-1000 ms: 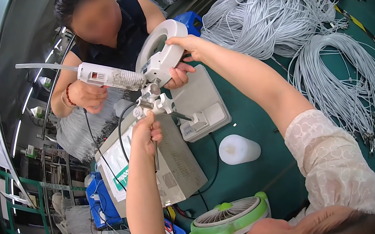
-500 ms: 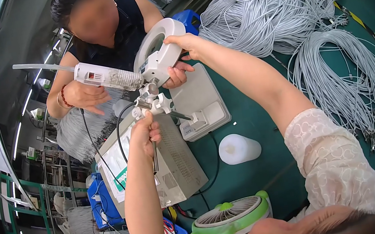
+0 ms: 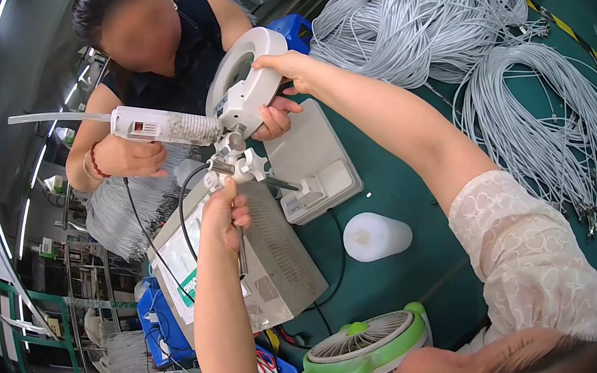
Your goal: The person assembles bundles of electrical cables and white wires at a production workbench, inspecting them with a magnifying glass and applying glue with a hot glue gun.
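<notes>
A white ring lamp (image 3: 248, 104) with a metal joint is held up over the bench. My right hand (image 3: 282, 73) is closed on the upper edge of its round head. Lower down, my left hand (image 3: 223, 218) wraps round the metal rod (image 3: 241, 254) of the lamp's stand, its thumb against the white clamp joint (image 3: 239, 166). A co-worker's hand (image 3: 274, 118) also supports the lamp head from beneath. That person's other hand (image 3: 134, 156) holds a white hot glue gun (image 3: 164, 123) with a translucent stick out of its back, close to the joint.
Under my left hand stands a beige metal box (image 3: 278, 256); a pale flat base (image 3: 314, 164) lies beside it. Nearby are a white cylinder (image 3: 380, 236) and a green-rimmed fan (image 3: 363, 348). Bundles of grey cables (image 3: 420, 15) cover the bench's far right.
The whole scene shifts slightly left and up in view. Both my hands keep their hold on the lamp, and the co-worker's fingers close further round the glue gun.
</notes>
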{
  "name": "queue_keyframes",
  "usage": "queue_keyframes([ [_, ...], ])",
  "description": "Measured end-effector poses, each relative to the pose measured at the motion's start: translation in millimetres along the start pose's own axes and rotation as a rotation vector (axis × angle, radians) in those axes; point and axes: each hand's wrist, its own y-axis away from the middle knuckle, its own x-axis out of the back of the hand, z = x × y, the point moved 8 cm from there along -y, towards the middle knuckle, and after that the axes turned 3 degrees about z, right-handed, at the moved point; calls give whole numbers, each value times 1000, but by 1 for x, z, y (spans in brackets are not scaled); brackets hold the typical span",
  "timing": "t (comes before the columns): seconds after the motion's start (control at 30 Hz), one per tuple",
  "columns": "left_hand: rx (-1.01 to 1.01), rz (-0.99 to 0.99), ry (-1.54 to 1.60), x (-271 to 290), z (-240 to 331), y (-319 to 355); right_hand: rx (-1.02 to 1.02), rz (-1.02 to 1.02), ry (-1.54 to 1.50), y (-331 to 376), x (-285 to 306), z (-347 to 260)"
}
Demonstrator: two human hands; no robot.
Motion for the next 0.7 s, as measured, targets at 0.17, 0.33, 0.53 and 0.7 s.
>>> queue_keyframes([
  [0.17,6,-5,14,-1,0,-1,-5,21,-10,-4,3,0],
  [0.33,7,-20,21,-1,0,-2,-6,19,-2,-4,2,0],
  [0.53,-1,-18,15,0,0,-1,-15,27,-10,-3,2,0],
  [0.7,-4,-15,17,0,0,0,-18,29,-8,-2,2,0],
])
